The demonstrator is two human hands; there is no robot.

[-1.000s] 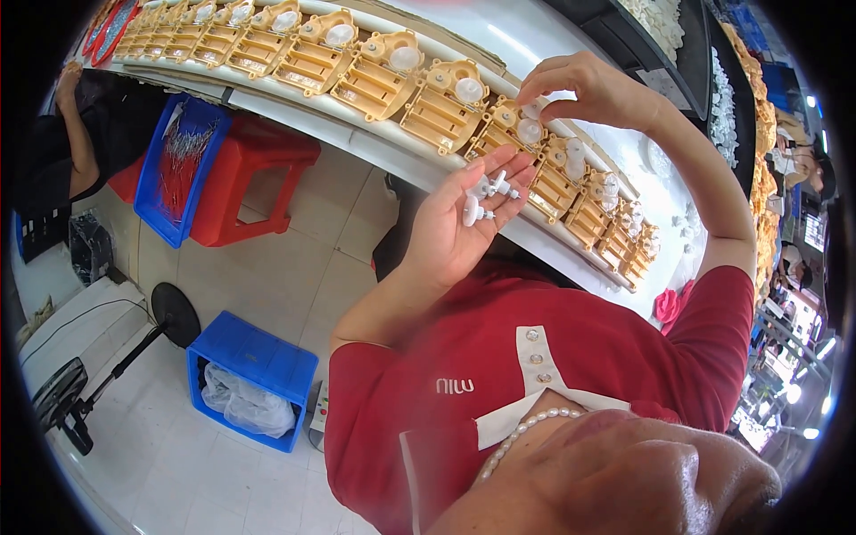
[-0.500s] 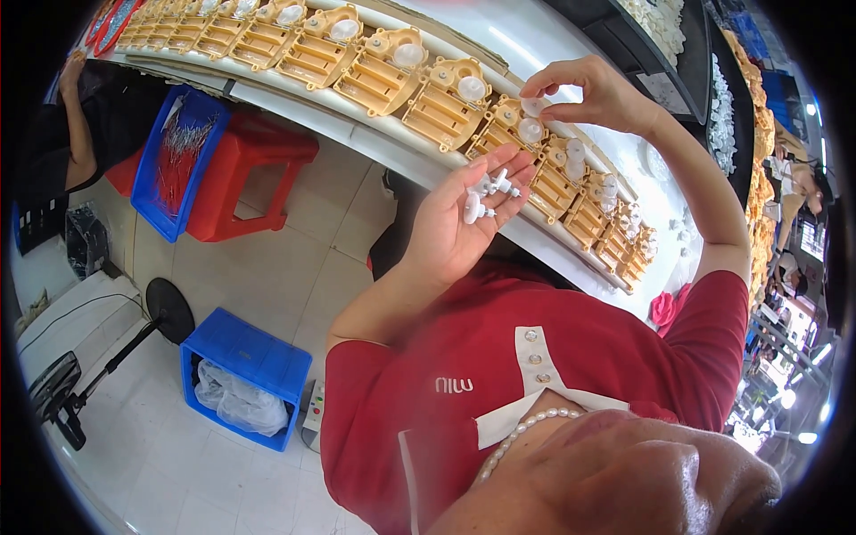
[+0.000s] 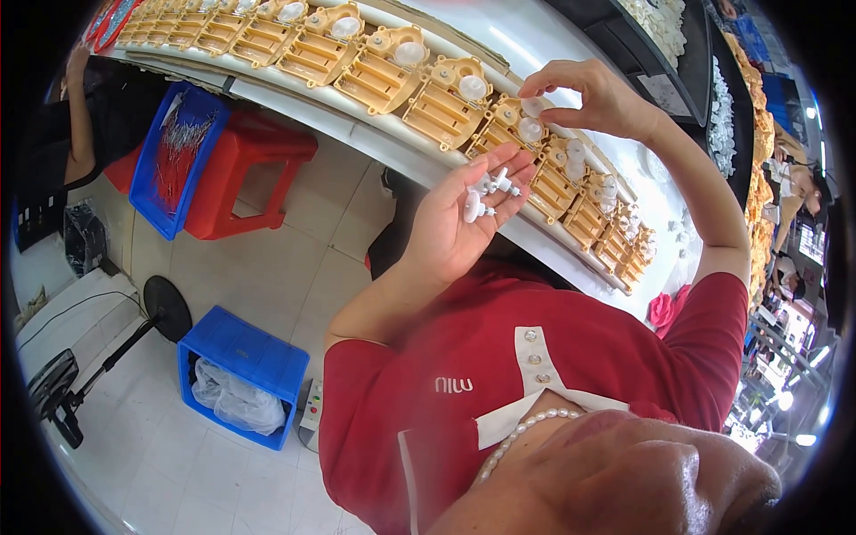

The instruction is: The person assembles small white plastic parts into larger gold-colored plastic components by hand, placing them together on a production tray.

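Observation:
My left hand (image 3: 459, 214) is palm up and cupped, its fingers slightly bent. Several small white plastic gears with thin shafts (image 3: 477, 207) lie in it. To its right, my right hand (image 3: 588, 100) pinches a small translucent white disc (image 3: 533, 106) between thumb and forefinger. The disc is just above a tan plastic housing (image 3: 499, 134), partly hidden by my left fingers. Another round translucent piece (image 3: 530, 131) sits in that housing. More tan housings (image 3: 443, 111) stand in a long row, many with a round white piece at one end.
The row runs along the front of a white table (image 3: 526, 53). Black trays (image 3: 624, 62) of white parts stand at the back right. A red stool (image 3: 259, 169), blue bins (image 3: 245, 343) and a black fan (image 3: 168, 308) are on the floor. Another person's arm (image 3: 80, 125) shows far left.
My hands have hardly moved, and both keep the same pieces. At the far left, the other person's hand has shifted slightly upward in the picture.

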